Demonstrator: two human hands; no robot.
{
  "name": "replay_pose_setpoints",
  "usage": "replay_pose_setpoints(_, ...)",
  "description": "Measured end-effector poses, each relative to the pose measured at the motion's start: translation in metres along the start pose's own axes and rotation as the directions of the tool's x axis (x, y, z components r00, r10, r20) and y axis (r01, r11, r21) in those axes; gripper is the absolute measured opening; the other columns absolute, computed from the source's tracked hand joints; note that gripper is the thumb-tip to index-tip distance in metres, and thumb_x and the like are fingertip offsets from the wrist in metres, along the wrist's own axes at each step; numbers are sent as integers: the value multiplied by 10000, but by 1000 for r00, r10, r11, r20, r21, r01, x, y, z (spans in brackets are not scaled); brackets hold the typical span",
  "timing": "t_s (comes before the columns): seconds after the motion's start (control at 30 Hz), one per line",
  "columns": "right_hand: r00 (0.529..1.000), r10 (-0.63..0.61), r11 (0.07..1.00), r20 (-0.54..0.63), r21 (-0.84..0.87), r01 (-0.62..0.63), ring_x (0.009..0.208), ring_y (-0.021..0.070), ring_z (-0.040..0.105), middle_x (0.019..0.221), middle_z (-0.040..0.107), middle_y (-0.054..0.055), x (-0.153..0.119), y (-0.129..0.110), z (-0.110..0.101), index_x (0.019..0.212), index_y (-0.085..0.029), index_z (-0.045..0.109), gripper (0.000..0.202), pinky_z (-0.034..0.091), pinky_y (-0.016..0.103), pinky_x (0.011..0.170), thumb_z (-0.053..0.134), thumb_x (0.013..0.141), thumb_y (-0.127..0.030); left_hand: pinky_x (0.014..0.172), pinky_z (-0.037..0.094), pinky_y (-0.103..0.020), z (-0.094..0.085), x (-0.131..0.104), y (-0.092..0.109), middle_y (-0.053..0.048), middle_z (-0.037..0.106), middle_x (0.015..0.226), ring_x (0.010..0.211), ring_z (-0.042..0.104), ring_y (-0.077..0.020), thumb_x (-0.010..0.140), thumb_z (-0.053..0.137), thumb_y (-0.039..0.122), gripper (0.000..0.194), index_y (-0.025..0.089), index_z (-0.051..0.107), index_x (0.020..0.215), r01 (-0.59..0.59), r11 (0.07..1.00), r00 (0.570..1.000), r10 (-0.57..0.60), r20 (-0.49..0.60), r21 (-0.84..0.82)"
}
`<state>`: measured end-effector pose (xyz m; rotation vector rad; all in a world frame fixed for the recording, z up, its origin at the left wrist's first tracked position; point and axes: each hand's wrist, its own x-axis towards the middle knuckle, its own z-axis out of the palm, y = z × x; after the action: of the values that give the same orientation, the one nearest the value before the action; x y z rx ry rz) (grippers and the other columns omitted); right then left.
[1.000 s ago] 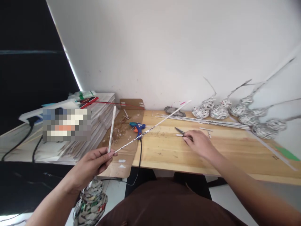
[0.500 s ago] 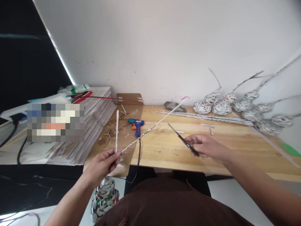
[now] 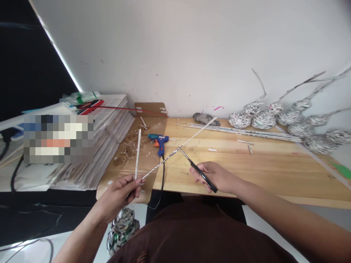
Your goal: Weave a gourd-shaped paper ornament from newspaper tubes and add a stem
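My left hand pinches two thin rolled-paper sticks at their near ends. The short white stick points up from the fingers, while the long patterned stick slants up to the right. My right hand is closed on the black handles of a pair of scissors, whose tips meet the long stick near its middle. Behind that stick a blue glue gun lies on a brown board with paper scraps.
Several woven paper figures stand at the back right. Long paper sticks and a grey lump lie along the wall. A tall paper stack fills the left. Another woven piece is below the table's edge.
My right hand has moved left with the scissors, and their tips have come to the long stick. My left hand keeps its hold on both sticks. The view has shifted slightly.
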<state>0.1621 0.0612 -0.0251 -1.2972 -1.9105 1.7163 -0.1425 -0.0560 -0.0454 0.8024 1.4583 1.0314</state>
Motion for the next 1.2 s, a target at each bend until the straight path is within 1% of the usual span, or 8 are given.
replay_pose_setpoints(0.2,1000,17,999,22,-36,-16,484,99,479,708,633,27,7,0,2,647,-186,576,534,380,253,472,661,804,-689,474,271,-169,-2,-1,-2,8,573,616,514,379,-59,813,757,460,325,143,705,858,32,999,999,-32,26,-3)
replay_pose_setpoints(0.33,998,33,998,45,-62,-30,513,104,512,730,635,30,9,5,0,706,-174,602,583,401,246,493,617,800,-749,475,273,-157,-6,2,-7,11,575,618,519,387,-53,812,762,460,323,145,709,858,38,999,999,-37,35,-22)
replay_pose_setpoints(0.4,998,35,997,51,-70,-31,517,101,512,728,624,25,8,6,-1,709,-174,589,598,406,241,497,598,803,-765,469,265,-154,-7,4,-8,13,572,603,511,379,-50,803,766,474,340,144,716,867,33,999,999,-32,28,-30)
replay_pose_setpoints(0.53,996,60,995,72,-84,-54,508,95,510,720,606,17,6,5,-3,677,-178,550,588,416,237,499,605,811,-747,489,288,-147,-8,4,-8,17,571,605,528,401,-50,797,777,468,337,146,720,878,27,998,1000,-26,6,-59)
replay_pose_setpoints(0.67,994,72,996,80,-66,-66,491,88,505,711,592,10,5,4,-2,673,-181,523,585,417,228,484,607,814,-742,493,293,-149,-6,1,-6,17,577,605,524,391,-49,796,777,469,335,144,707,840,35,999,999,-35,15,-35)
replay_pose_setpoints(0.9,993,85,996,80,6,-86,479,89,511,705,561,-4,8,4,0,724,-180,537,588,457,233,467,633,782,-757,478,270,-158,0,2,-2,10,593,605,513,384,-52,768,788,507,383,146,660,769,68,998,997,-68,42,6)
replay_pose_setpoints(1.07,996,78,997,54,26,-79,454,85,512,657,538,-21,7,3,2,667,-186,495,564,434,223,440,672,783,-709,481,273,-164,2,3,-3,3,598,595,504,383,-53,764,782,521,398,143,656,748,58,998,997,-59,40,35)
replay_pose_setpoints(1.2,997,70,997,36,13,-71,422,87,516,627,522,-34,6,6,2,643,-191,473,553,439,232,441,658,808,-685,478,275,-168,5,5,-3,-2,600,590,503,389,-58,756,783,521,398,144,658,740,53,998,998,-55,30,44)
